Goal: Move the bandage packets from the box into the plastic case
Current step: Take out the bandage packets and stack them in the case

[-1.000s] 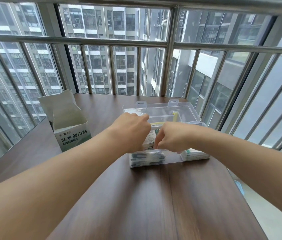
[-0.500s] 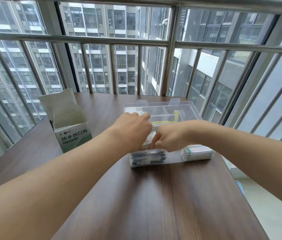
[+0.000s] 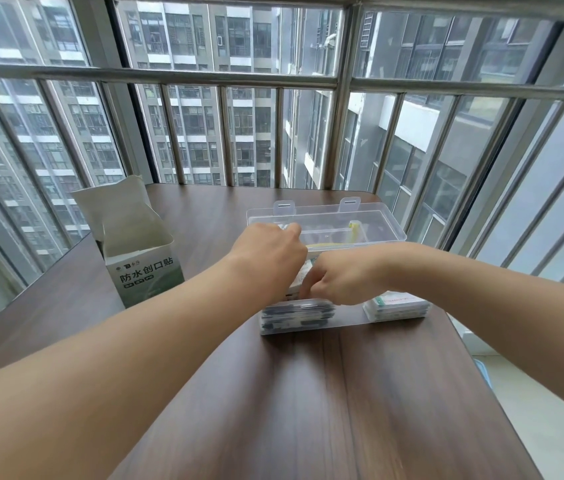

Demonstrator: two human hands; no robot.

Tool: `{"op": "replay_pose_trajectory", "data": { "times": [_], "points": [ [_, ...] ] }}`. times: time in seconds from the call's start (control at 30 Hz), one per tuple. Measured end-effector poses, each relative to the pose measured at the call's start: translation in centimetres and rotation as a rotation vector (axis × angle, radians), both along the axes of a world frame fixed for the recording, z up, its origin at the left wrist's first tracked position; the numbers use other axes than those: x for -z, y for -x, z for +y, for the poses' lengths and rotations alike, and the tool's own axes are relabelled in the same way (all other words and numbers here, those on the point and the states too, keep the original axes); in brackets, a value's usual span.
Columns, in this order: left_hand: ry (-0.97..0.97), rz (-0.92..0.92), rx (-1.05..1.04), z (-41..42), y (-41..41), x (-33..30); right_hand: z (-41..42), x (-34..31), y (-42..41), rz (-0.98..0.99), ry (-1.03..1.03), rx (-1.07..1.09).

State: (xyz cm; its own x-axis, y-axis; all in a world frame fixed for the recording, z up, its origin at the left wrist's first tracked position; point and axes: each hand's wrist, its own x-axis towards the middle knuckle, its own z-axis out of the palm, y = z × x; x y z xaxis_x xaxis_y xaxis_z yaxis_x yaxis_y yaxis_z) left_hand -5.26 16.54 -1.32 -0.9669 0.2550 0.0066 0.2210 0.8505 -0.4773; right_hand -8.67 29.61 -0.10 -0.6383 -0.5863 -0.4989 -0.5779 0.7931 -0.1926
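Dark wood table [image 3: 360, 393], barred window [image 3: 239, 77] — high-rises [image 3: 204, 126]

Your two forearms bare to the frame's edge, no sleeves in view, your left hand [image 3: 268, 261] and right hand [image 3: 337, 280] ungloved, wrists and visible fingers unadorned

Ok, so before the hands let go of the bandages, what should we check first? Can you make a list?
1. Plastic case lid open: ok.
2. Case flat on the table: ok.
3. Both hands over the case: ok, left hand and right hand side by side above it.
4. Bandage packets inside the near-left compartment: ok, a stack shows through the wall.
5. Packet being placed lies flat: cannot tell, the hands hide it.
6. Box emptied: cannot tell, its inside is not visible.
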Motion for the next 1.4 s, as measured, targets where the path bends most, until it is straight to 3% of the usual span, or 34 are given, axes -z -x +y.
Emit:
{"op": "replay_pose_trajectory", "data": {
  "times": [0.33,0.6,1.13,1.4],
  "points": [
    [-0.059,-0.034,0.038,-0.8,-0.3,-0.8,0.2,0.3,1.3,-0.174,0.069,0.12],
    [-0.049,-0.043,0.026,-0.9,-0.6,-0.5,-0.4,0.8,1.6,0.029,0.017,0.012],
    [0.0,-0.017,0.055,-0.6,0.1,0.3,-0.8,1.1,1.5,-0.089,0.008,-0.033],
    [0.014,-0.036,0.063,-0.7,-0.1,0.0,-1.2,0.5,1.0,-0.019,-0.048,-0.036]
  ]
}}
